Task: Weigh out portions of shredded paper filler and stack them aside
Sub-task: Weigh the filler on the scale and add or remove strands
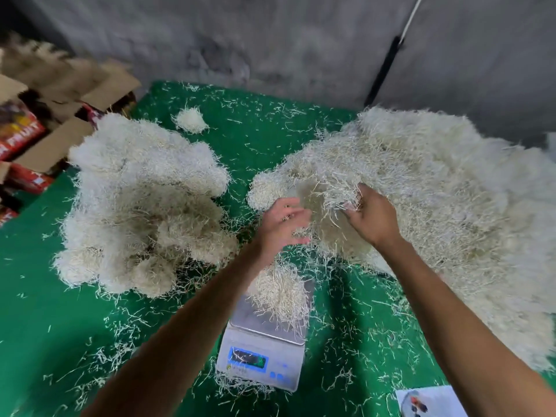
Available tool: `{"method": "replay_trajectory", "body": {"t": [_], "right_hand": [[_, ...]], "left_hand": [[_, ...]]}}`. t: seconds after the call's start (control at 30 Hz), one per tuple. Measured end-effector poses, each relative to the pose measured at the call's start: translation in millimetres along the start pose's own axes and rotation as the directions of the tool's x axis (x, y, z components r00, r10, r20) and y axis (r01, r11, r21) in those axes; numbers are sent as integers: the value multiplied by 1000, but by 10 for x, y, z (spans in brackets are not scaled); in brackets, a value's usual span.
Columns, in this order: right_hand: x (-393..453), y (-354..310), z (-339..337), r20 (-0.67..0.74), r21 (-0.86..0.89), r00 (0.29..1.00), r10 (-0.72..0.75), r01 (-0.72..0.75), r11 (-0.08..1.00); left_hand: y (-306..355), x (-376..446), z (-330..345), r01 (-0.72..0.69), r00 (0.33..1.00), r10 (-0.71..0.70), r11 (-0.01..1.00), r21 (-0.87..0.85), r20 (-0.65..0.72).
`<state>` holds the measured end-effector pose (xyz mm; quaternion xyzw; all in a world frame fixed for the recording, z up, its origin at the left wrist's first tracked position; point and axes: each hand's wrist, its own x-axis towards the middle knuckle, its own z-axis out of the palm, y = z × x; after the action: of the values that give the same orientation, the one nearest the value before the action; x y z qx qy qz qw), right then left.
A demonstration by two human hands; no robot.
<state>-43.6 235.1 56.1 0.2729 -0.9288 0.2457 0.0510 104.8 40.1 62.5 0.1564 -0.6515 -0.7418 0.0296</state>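
Observation:
A big loose heap of pale shredded paper filler (436, 188) covers the right side of the green table. My right hand (371, 216) grips a tuft of it at the heap's near edge. My left hand (284, 225), blurred, fingers spread, hovers just left of that tuft with a few strands against it. Below my hands a white digital scale (264, 347) stands with a small clump of filler (281, 291) on its steel platform. A stack of rounded filler portions (144, 206) lies on the left.
Open cardboard boxes with red printed packs (27, 136) stand at the far left. A small stray clump (191, 120) lies at the back. Loose strands litter the green table (45, 296). A printed sheet (430, 401) lies at the front right. A grey wall is behind.

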Motion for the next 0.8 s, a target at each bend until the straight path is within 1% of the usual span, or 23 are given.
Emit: {"method": "replay_trajectory", "body": {"t": [0.03,0.07,0.13,0.17,0.23,0.37,0.47,0.53,0.57,0.63,0.7,0.77,0.8], "right_hand": [[31,-43,-60,-32,3,999,-42,42,999],[52,-81,-108,-57,3,996,-72,72,997],[86,-104,-175,-72,5,995,-70,71,997],[104,-77,-198,-70,0,996,-53,53,999],[143,64,-240,-60,-35,998,8,-10,999],[206,358,-233,-62,-153,993,98,-107,982],[322,438,-152,-39,-153,975,219,-222,963],[431,449,-153,11,-126,953,303,-299,946],[488,464,-160,32,-130,947,319,-312,941],[597,490,-208,74,-166,935,346,-331,929],[661,510,-279,109,-147,908,405,-388,910],[700,530,-324,109,-148,902,419,-402,904],[722,524,-348,101,-159,902,419,-401,902]], "left_hand": [[161,127,182,-18,999,19,1000,-23,38],[307,262,349,-29,999,28,1000,4,44],[533,492,580,-47,999,47,985,163,-2],[614,589,642,-52,997,63,966,254,-33],[751,752,691,-80,994,103,930,358,-44],[967,939,704,-98,992,125,884,457,-28],[1022,958,778,-170,980,200,831,531,0],[995,942,796,-186,973,231,818,545,-15],[983,919,791,-188,971,239,824,535,-27],[941,882,748,-150,975,209,872,465,-78],[889,853,688,-133,968,207,902,411,-140],[833,851,628,-150,957,238,896,418,-166],[805,844,616,-140,957,224,912,384,-182]]}}
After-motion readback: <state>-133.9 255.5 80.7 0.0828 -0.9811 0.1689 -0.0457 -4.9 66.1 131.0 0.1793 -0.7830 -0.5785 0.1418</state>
